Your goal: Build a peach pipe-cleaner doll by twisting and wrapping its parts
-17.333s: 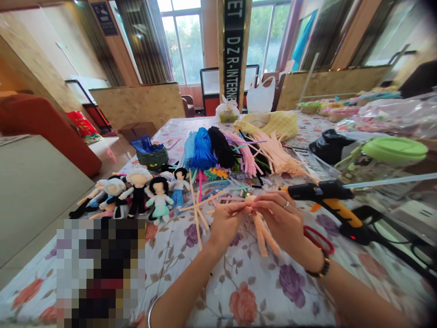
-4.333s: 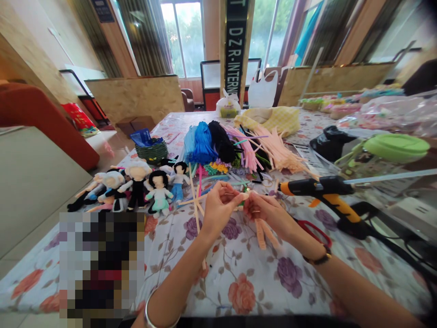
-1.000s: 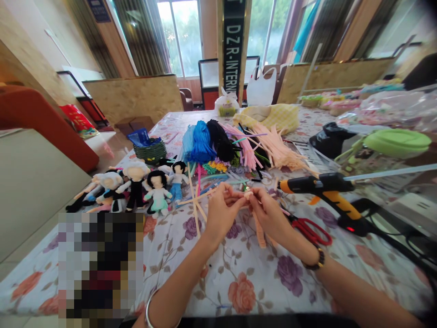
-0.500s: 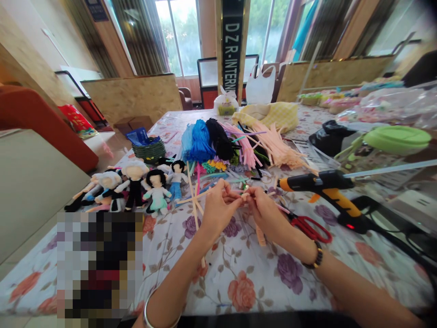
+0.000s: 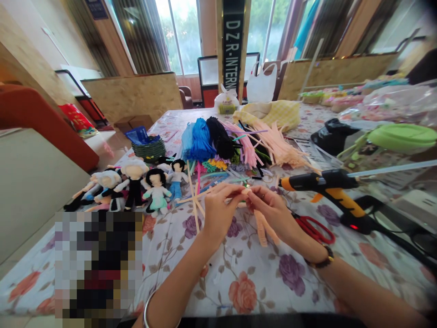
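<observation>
Over the middle of the table, my left hand (image 5: 220,207) and my right hand (image 5: 275,212) meet fingertip to fingertip. Both pinch a small peach-coloured fuzzy pipe cleaner piece (image 5: 246,192), mostly covered by the fingers. Two wrapped peach strands (image 5: 262,230) hang below my right hand; whether they join the pinched piece is hidden. Loose peach pipe cleaners (image 5: 195,200) lie crossed to the left of my left hand. Red-handled scissors (image 5: 316,230) rest just right of my right hand, and a black and yellow glue gun (image 5: 341,200) stands beyond them with a red light on.
Several small pipe cleaner dolls (image 5: 157,189) sit at the left. Behind the hands lie bundles of blue pipe cleaners (image 5: 201,139), black ones (image 5: 220,136) and peach ones (image 5: 282,146). A stack of green dishes (image 5: 148,149) and a green-lidded container (image 5: 401,136) flank them.
My hands have drawn together and turned around the pinched piece. The wrapped peach strands below my right hand now show more fully, spread into two. My right forearm has shifted slightly right and down.
</observation>
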A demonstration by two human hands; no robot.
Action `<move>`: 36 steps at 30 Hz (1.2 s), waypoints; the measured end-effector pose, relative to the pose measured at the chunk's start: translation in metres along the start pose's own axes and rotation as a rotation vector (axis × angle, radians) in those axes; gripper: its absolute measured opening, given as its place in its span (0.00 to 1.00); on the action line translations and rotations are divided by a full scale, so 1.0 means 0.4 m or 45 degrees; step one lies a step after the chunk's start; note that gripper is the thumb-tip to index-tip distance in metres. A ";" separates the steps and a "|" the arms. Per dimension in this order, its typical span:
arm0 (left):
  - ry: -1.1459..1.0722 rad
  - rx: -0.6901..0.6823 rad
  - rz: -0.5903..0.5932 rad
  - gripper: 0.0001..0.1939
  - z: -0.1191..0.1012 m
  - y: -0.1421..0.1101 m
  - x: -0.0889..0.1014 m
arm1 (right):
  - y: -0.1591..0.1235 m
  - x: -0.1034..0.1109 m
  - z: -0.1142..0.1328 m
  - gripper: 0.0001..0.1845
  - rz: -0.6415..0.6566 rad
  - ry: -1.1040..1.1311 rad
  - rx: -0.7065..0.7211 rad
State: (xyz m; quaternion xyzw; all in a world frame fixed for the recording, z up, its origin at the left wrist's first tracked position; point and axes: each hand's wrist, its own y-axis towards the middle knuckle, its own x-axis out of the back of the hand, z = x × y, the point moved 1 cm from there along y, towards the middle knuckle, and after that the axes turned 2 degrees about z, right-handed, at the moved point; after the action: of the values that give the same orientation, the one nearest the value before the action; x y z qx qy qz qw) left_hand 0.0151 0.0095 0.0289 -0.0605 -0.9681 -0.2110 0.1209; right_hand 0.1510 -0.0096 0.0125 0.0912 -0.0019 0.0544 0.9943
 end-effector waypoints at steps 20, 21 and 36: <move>-0.134 0.026 0.115 0.08 0.002 0.012 0.002 | -0.005 -0.001 -0.014 0.11 0.189 0.536 -0.268; -0.167 0.058 0.118 0.08 0.002 0.011 0.000 | -0.005 -0.002 -0.013 0.11 0.188 0.537 -0.260; -0.275 0.152 0.177 0.10 0.019 0.011 -0.002 | -0.008 -0.013 0.004 0.16 0.177 0.564 -0.315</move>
State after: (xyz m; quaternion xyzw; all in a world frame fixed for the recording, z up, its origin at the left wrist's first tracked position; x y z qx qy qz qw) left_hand 0.0149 0.0166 0.0238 -0.1423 -0.9798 -0.1364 0.0338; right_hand 0.1463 -0.0135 0.0133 -0.0457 0.2028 0.1405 0.9680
